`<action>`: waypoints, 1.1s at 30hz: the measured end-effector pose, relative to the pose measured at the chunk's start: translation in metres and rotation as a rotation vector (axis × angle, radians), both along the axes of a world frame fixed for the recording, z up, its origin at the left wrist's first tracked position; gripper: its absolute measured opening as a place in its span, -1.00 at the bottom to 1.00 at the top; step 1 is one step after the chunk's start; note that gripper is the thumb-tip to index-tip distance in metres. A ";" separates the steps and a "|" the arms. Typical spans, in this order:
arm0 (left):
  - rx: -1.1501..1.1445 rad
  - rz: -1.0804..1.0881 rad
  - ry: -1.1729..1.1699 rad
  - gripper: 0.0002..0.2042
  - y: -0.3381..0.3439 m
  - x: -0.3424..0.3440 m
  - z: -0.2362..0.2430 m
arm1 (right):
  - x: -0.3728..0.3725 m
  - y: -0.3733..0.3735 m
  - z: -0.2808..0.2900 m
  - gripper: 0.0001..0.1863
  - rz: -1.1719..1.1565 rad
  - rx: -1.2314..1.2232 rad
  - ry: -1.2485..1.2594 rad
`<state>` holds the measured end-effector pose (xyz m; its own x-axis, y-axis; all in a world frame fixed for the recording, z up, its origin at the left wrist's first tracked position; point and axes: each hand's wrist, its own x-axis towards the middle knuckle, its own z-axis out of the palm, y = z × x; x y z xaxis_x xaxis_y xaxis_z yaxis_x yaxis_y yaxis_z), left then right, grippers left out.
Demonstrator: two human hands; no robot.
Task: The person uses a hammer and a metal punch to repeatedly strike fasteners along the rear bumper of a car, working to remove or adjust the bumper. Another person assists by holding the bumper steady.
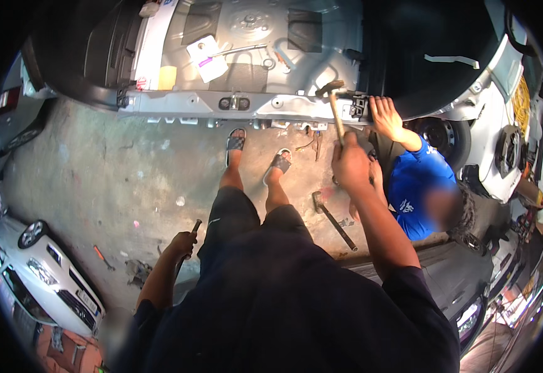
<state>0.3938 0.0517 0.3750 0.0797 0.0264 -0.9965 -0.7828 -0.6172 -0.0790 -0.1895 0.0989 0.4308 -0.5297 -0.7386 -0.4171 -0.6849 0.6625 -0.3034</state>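
Observation:
My right hand (pixel 350 163) grips the pale handle of a hammer (pixel 335 109), whose dark head is raised over the silver rear sill (pixel 256 104) of an open car trunk, near a black bracket (pixel 360 107). Low at my left side, my left hand (pixel 181 244) is closed around a dark bar-like tool (pixel 194 231). A co-worker in a blue shirt (pixel 411 186) crouches at my right, a hand (pixel 386 121) resting on the sill beside the bracket. Whether the hammer head touches the metal I cannot tell.
A sledgehammer (pixel 337 227) lies on the concrete floor (pixel 110 180) right of my feet, with small scattered debris. The trunk holds a white card (pixel 207 59) and tools. A wheel (pixel 439 140) stands behind the co-worker. A white car (pixel 54 273) is at lower left, a grey car (pixel 445 280) at lower right.

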 end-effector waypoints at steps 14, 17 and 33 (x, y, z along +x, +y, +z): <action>-0.119 -0.308 -0.029 -0.52 -0.018 -0.120 0.034 | -0.018 0.093 -0.025 -0.71 -0.156 -0.081 -0.337; -0.146 -0.930 0.280 -0.57 -0.023 -0.075 0.003 | 0.001 0.117 -0.008 -0.65 -0.409 0.051 -0.708; -0.399 -1.797 0.612 -0.65 -0.229 -0.379 0.125 | 0.199 0.175 -0.075 -0.87 -2.272 -0.982 -1.069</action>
<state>0.0150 -0.1769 0.5000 -0.5551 0.1231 -0.8226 -0.2851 0.9009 0.3272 0.0092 0.2739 0.3562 -0.2988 0.1621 -0.9404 0.7423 -0.5799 -0.3358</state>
